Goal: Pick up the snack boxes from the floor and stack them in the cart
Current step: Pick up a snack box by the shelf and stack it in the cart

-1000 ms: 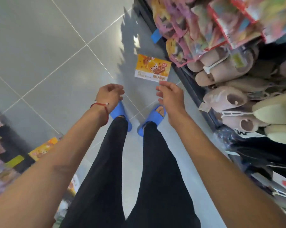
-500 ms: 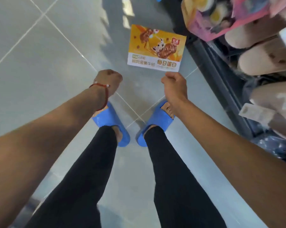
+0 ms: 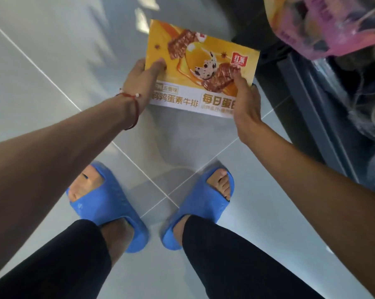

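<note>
Your left hand (image 3: 139,83) grips the snack box (image 3: 203,61) at its 9 o'clock edge, your right hand (image 3: 248,104) at its 4 o'clock corner. Box sits 12 o'clock of your blue slippers (image 3: 108,203).

Shop aisle: tiled floor (image 3: 52,61), shelf rack (image 3: 311,117), packaged goods (image 3: 322,24).

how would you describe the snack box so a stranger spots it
Start at the glossy grey tiled floor beside the dark shelf base. Ahead of the two blue open-toed slippers, the left hand and right hand grip a flat orange-yellow cardboard snack box. Unlike the pink plastic bag nearby, it shows chocolate bars and a speckled egg.
</note>
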The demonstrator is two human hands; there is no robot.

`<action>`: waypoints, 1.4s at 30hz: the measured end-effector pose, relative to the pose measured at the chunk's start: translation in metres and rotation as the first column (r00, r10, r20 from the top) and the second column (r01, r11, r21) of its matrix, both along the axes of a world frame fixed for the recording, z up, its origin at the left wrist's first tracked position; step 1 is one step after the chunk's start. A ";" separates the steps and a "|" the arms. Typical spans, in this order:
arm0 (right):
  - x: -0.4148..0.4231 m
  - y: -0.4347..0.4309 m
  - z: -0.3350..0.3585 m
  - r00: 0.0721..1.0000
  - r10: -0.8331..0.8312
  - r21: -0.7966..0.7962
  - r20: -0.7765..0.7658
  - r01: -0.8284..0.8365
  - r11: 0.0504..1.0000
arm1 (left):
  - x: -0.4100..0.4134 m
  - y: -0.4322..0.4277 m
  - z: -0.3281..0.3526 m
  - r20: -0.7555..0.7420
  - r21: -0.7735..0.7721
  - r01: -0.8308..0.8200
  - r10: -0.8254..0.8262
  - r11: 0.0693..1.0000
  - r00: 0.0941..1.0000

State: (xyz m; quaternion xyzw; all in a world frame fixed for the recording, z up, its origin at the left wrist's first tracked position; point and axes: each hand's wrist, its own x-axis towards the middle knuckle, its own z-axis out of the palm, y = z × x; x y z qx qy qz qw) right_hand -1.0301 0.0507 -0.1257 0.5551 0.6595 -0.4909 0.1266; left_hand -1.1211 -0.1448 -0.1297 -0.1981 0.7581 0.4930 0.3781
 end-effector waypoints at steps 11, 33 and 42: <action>0.043 -0.040 0.082 0.984 -0.125 -0.080 0.124 0.135 0.988 | 0.049 -0.028 0.050 0.281 0.068 -0.140 0.115 0.988 0.953; 0.037 -0.166 0.463 0.993 0.101 -0.094 0.056 -0.096 0.991 | 0.106 -0.173 0.443 0.301 -0.015 -0.573 0.550 0.819 0.779; 0.034 -0.179 0.599 0.978 0.157 -0.163 -0.141 -0.180 0.970 | 0.113 -0.192 0.584 0.168 0.049 -0.611 0.597 0.790 0.785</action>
